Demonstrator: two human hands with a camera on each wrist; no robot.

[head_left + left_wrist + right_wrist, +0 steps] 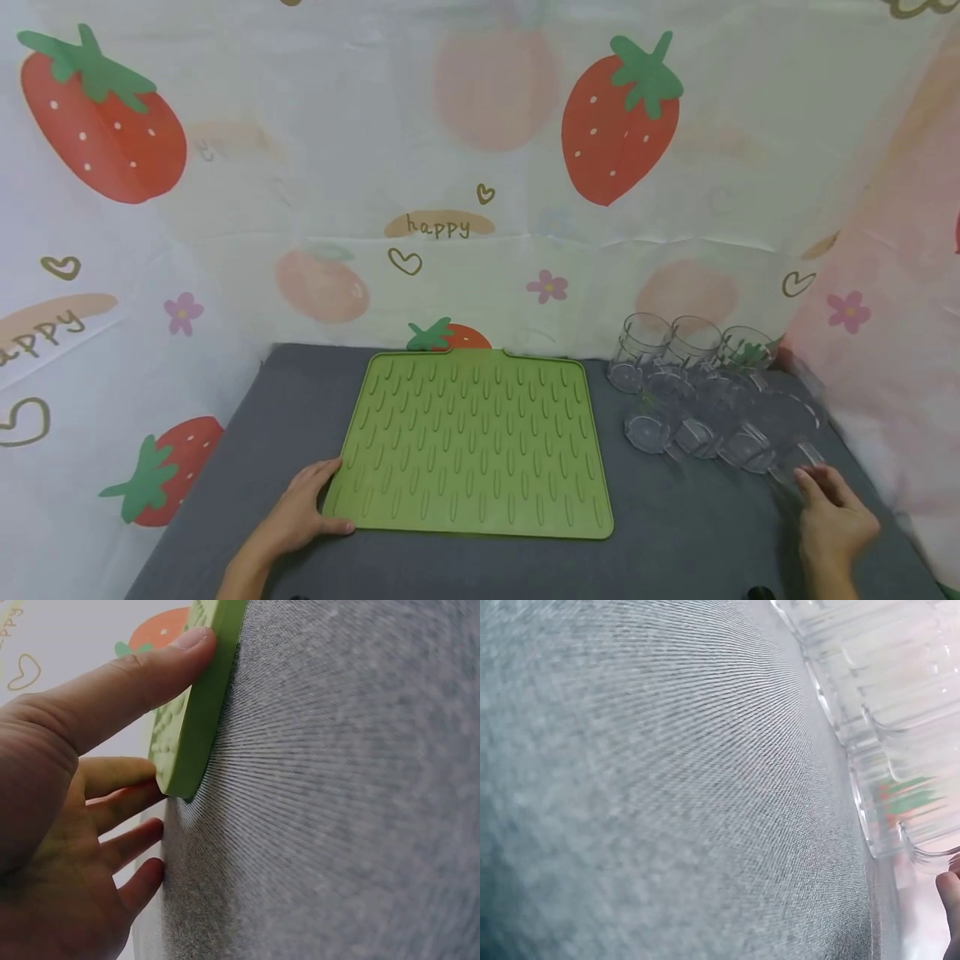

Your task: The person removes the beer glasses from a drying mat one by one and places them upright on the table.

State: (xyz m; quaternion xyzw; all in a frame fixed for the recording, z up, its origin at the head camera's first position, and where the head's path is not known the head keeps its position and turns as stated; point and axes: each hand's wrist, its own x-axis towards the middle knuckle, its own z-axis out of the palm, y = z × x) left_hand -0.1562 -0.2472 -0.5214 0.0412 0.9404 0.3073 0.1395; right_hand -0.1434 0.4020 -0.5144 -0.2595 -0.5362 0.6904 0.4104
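Note:
A green ridged drying mat (pixel 472 450) lies flat on the grey table. My left hand (pixel 300 508) rests at its near left corner, the thumb along the front edge and fingertips against the left side. In the left wrist view the thumb (pixel 142 686) touches the mat's edge (pixel 199 742), and the lower fingers stay spread and relaxed. On the right, my right hand (pixel 836 521) pinches the handle of a clear mug (pixel 791 421) at the group's near right end. In the right wrist view only a fingertip (pixel 949 892) shows, close to a clear handle (pixel 922 851).
Several more clear mugs (pixel 697 437) stand in rows to the right of the mat, the back ones (pixel 641 337) near the curtain. A white curtain (pixel 487 167) printed with strawberries hangs behind the grey table (pixel 300 400) and along both sides.

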